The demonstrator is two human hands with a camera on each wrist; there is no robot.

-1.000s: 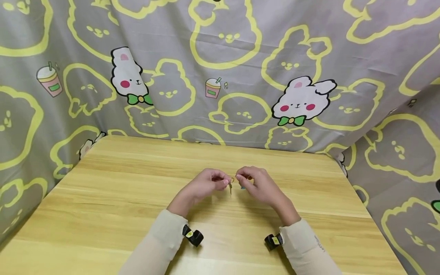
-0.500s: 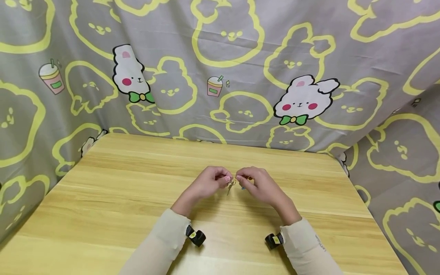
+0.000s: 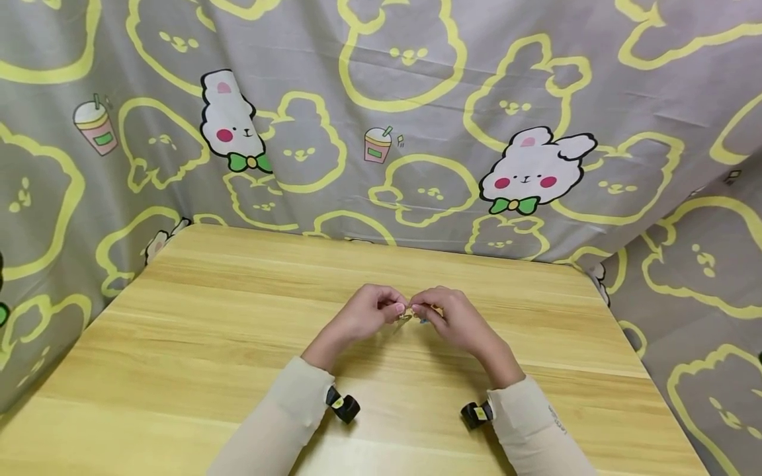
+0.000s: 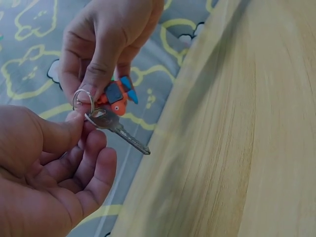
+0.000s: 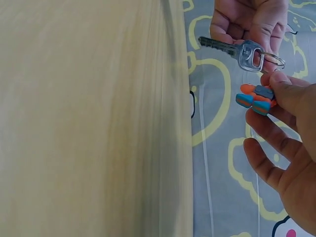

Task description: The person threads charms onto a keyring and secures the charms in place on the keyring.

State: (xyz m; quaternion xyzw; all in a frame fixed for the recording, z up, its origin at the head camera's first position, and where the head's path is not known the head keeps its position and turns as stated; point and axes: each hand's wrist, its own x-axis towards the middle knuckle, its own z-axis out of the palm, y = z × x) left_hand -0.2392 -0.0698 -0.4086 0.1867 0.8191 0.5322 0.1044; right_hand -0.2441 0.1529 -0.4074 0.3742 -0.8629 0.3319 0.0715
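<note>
Both hands are raised over the wooden table [image 3: 250, 344], fingertips meeting. My left hand [image 3: 364, 316] pinches a thin metal key ring [image 4: 74, 101] between thumb and forefinger, its other fingers loosely curled. A silver key [image 4: 124, 134] hangs from that ring, its blade pointing away from the fingers. My right hand [image 3: 455, 322] pinches a small orange toy charm [image 4: 117, 104] with blue ends and a grey middle, right beside the ring. In the right wrist view the charm [image 5: 260, 97] sits just below the key [image 5: 247, 55]. Fingertips partly hide where ring and charm meet.
A grey curtain [image 3: 417, 139] with yellow outlines and rabbit faces hangs behind the table and along both sides. Black wrist cameras [image 3: 344, 404] are strapped at the cuffs of the beige sleeves [image 3: 280, 410].
My left hand has moved slightly right, closing the gap to the right hand. The key has swung from hanging straight down to a slant. The head view has tilted a little.
</note>
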